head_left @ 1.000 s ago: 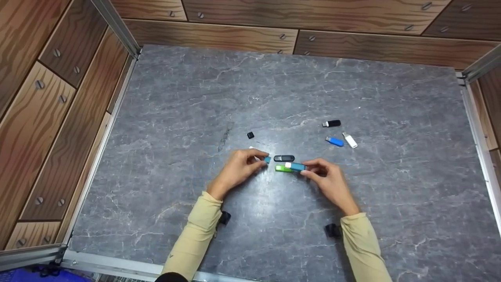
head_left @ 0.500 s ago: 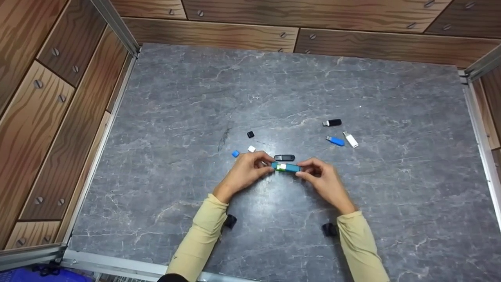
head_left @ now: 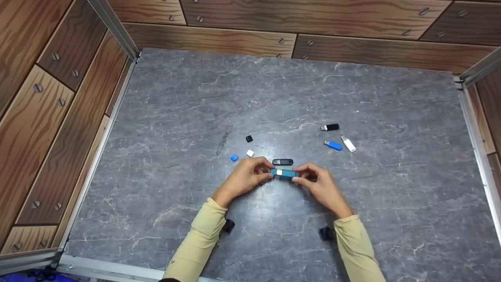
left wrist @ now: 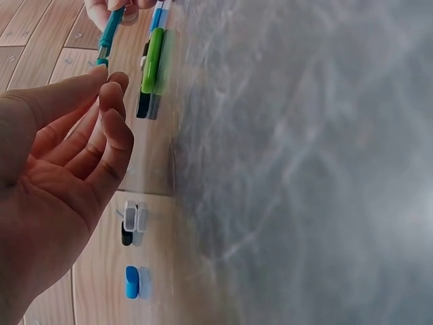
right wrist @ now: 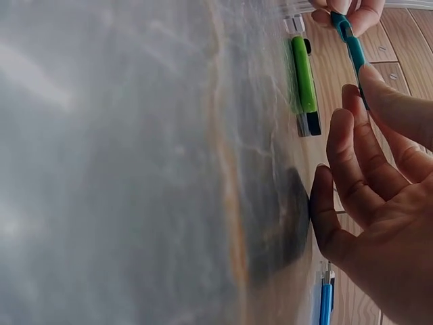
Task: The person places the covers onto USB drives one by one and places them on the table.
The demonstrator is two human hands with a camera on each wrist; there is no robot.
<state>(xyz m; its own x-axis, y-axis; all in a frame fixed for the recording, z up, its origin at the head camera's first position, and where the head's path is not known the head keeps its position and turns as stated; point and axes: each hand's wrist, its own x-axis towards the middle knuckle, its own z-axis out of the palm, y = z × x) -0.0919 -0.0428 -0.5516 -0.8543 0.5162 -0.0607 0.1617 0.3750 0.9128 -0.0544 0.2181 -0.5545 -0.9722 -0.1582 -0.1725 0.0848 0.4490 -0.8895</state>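
Observation:
Over the middle of the grey marbled table, my right hand [head_left: 319,185] pinches the body of a teal USB stick [head_left: 289,173] between thumb and fingertips. Its small teal cap [right wrist: 339,23] is pinched by my left hand [head_left: 247,176]. The cap meets the plug end in line with the stick; a bit of pale plug [head_left: 279,172] still shows between them. Both wrist views show a green USB stick [left wrist: 153,61] lying on the table just below; in the head view the teal stick hides it. A dark capped USB stick [head_left: 282,161] lies right behind.
Loose black [head_left: 249,138], white [head_left: 250,153] and blue caps [head_left: 234,158] lie beyond my left hand. Farther right lie uncapped black [head_left: 332,127], blue [head_left: 333,145] and white USB sticks [head_left: 348,144]. Wood-patterned panels [head_left: 211,33] border the table.
The teal cap and stick, apart a second ago, have come together end to end. My right hand has moved left and my left hand slightly right, narrowing the visible plug.

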